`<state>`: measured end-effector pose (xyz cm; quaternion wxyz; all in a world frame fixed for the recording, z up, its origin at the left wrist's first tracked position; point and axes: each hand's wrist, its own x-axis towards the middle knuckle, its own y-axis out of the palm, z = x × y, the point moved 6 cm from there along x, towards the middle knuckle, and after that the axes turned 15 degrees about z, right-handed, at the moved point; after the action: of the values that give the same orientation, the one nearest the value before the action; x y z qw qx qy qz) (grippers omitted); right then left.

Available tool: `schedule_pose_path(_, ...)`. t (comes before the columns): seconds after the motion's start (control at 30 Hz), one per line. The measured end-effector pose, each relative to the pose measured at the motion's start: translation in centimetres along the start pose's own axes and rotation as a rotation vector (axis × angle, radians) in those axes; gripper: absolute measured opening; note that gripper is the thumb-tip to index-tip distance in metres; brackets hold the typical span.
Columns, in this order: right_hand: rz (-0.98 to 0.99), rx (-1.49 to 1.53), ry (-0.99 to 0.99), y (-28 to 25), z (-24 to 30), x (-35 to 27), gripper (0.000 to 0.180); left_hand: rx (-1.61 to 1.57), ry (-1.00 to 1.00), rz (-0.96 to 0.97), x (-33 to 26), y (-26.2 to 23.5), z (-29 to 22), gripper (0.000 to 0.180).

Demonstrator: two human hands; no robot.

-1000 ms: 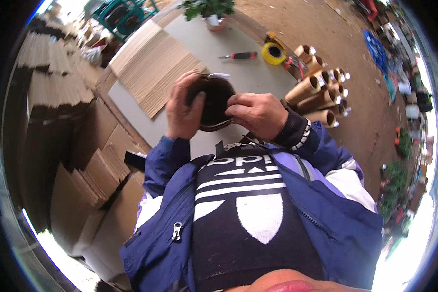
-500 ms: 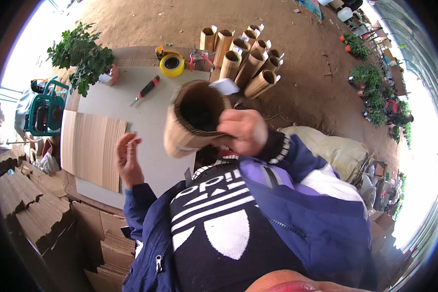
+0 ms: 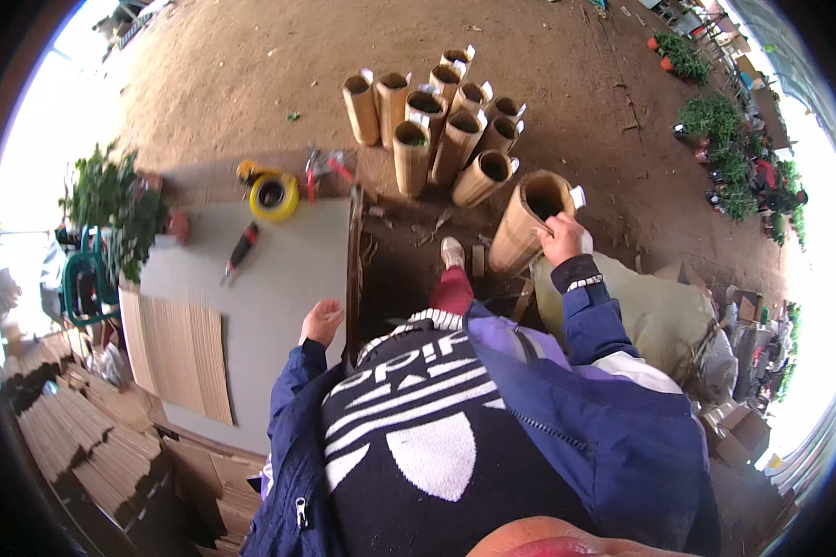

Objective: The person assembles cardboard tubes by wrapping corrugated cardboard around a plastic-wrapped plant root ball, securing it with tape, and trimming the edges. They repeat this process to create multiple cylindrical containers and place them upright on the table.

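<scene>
My right hand [image 3: 561,238] grips the rim of a brown cardboard tube [image 3: 527,221] that leans on the dirt ground, just right of a cluster of several similar upright tubes [image 3: 441,130]. A white tab sticks out at the tube's mouth. My left hand [image 3: 321,322] rests open at the right edge of a grey board table [image 3: 251,306], holding nothing. My foot in a pale shoe [image 3: 451,252] stands between table and tube.
On the table lie a yellow tape roll [image 3: 275,195], a red-handled tool [image 3: 241,251] and corrugated cardboard sheets [image 3: 181,357]. Stacks of flat cardboard [image 3: 74,436] sit lower left. A potted plant [image 3: 121,204] stands left; a filled pale sack [image 3: 664,311] lies right.
The tube went from both hands at my chest to my right hand alone, then down to the ground beside the other tubes. My left hand dropped to the table edge.
</scene>
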<state>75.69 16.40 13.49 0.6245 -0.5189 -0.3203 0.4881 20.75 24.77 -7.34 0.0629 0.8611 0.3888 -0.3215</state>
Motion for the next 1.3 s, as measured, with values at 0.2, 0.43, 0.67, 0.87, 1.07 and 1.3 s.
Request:
schedule_pose_path(0.2,0.207,0.009,0.375,8.5,-20.4,11.1,0.032,0.565,-0.548,-0.311,7.7,-4.0,-1.4,0.081)
schedule_pose_path(0.43,0.314,0.089,0.515,16.4,-33.5,23.3,0.029,0.472,-1.061,-0.226,11.6,-2.3,-3.2,0.131)
schedule_pose_path(0.67,0.291,0.092,0.569,24.2,-40.1,34.9,0.025,0.467,-1.142,-0.175,11.7,-2.9,-3.6,0.142)
schedule_pose_path(0.87,0.481,-0.010,0.547,30.0,-39.8,41.4,0.030,0.652,-1.125,-0.157,10.8,-2.1,-3.9,0.134)
schedule_pose_path(1.07,0.366,0.105,0.444,32.5,-37.4,44.5,0.029,0.550,-1.147,-0.153,10.4,-2.0,-4.1,0.133)
schedule_pose_path(1.3,0.389,0.086,0.335,30.6,-35.2,43.9,0.062,0.601,-1.222,-0.012,11.6,-1.2,-4.0,0.133)
